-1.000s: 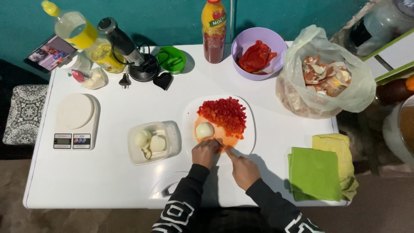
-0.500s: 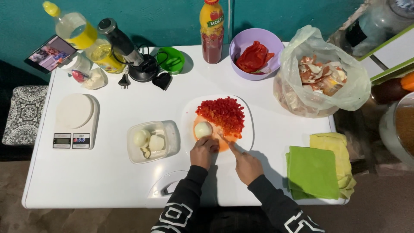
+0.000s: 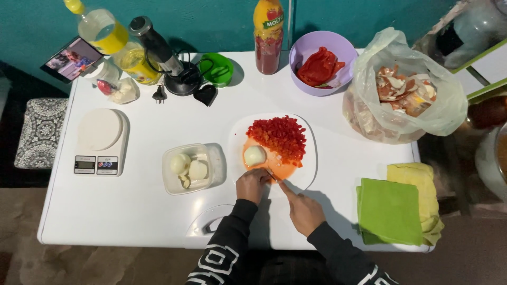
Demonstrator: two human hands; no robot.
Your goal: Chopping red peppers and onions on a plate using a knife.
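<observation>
A white plate [image 3: 310, 158] sits at the table's middle with a heap of diced red pepper [image 3: 279, 136] on its far half and a peeled white onion half [image 3: 255, 155] beside the heap. At the plate's near rim my left hand [image 3: 253, 184] is curled over a small piece of food, mostly hidden under the fingers. My right hand [image 3: 303, 211] grips a knife [image 3: 279, 183] whose blade angles toward my left fingers. Reddish juice stains the plate around them.
A clear tub with peeled onion pieces [image 3: 188, 168] stands left of the plate, a kitchen scale [image 3: 100, 141] further left. At the back: hand blender [image 3: 165, 59], sauce bottle [image 3: 268, 35], purple bowl of pepper strips [image 3: 320, 63], bag of peelings [image 3: 402, 91]. Green and yellow cloths [image 3: 398, 207] lie at right.
Both hands have stayed at the plate's near rim, with the knife hand shifting slightly. The view has drifted a little; the objects on the table have not moved.
</observation>
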